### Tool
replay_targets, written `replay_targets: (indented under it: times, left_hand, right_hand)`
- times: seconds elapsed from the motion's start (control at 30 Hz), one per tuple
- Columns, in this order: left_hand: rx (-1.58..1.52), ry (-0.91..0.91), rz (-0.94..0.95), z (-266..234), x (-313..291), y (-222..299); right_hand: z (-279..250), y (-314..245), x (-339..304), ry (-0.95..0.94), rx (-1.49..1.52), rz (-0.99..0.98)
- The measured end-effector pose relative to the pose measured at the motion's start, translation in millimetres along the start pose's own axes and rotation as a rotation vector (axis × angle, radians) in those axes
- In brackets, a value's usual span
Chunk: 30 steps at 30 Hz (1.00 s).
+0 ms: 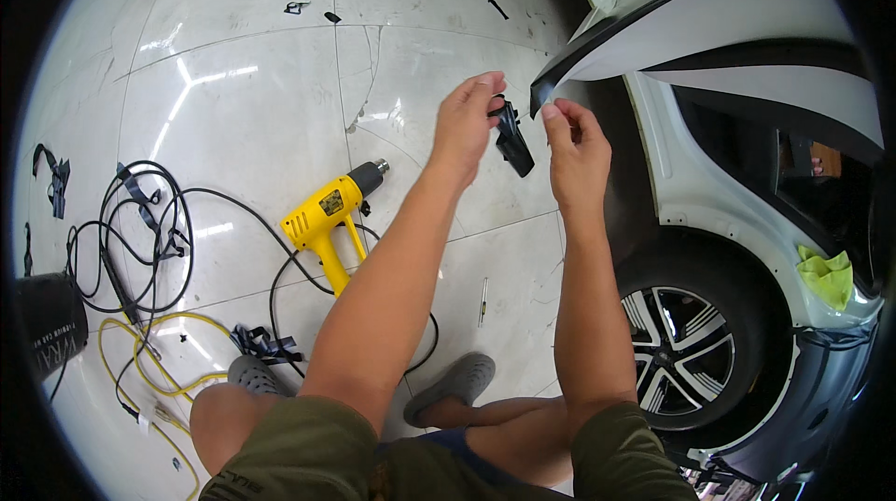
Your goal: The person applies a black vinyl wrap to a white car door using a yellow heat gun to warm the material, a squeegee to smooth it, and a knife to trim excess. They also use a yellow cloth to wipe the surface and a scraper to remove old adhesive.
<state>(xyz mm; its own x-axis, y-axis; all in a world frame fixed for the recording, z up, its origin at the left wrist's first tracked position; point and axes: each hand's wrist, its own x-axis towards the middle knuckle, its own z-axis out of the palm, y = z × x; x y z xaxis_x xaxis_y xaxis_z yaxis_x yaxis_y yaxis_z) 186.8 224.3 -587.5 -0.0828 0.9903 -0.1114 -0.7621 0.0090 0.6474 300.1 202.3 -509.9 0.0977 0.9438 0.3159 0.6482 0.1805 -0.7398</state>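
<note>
My left hand (pixel 464 127) is closed on a dangling strip of glossy black film (pixel 514 144), crumpled along its length. To its right, my right hand (pixel 577 151) has thumb and fingers pinched at the lower corner of a large film sheet (pixel 709 20), black on one face and pale on the other. The sheet curves away from the car's body at the upper right. Between the two hands there is a small gap. Below and left of them, a yellow heat gun (pixel 329 216) lies on the floor, its handle partly behind my left forearm.
A car wheel (pixel 674 352) and white door frame (pixel 686 155) stand on the right, with a yellow-green cloth (pixel 826 277) on the bodywork. Coiled black cable (pixel 131 230) and yellow cord (pixel 168 389) lie at left. Film scraps and a thin pen-like tool (pixel 483 302) dot the tiled floor.
</note>
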Motion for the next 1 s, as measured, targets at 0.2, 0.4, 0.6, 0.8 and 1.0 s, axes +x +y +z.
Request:
replay_targets:
  times: [0.2,0.4,0.6,0.8,1.0]
  left_hand:
    - [-0.207,-0.090,-0.065,18,-1,-10]
    - [-0.200,-0.103,-0.058,19,-4,-16]
    - [-0.247,-0.117,-0.058,24,-8,-26]
    - [-0.246,-0.119,-0.027,21,-5,-31]
    - [-0.161,-0.087,-0.006,25,-4,-32]
  right_hand:
    - [10,-1,11,-0.055,-0.148,-0.024]
    - [6,18,23,-0.044,-0.112,-0.109]
    - [2,19,27,-0.099,0.071,0.005]
    - [8,-3,26,-0.115,0.152,0.188]
    - [9,13,32,-0.095,0.241,0.119]
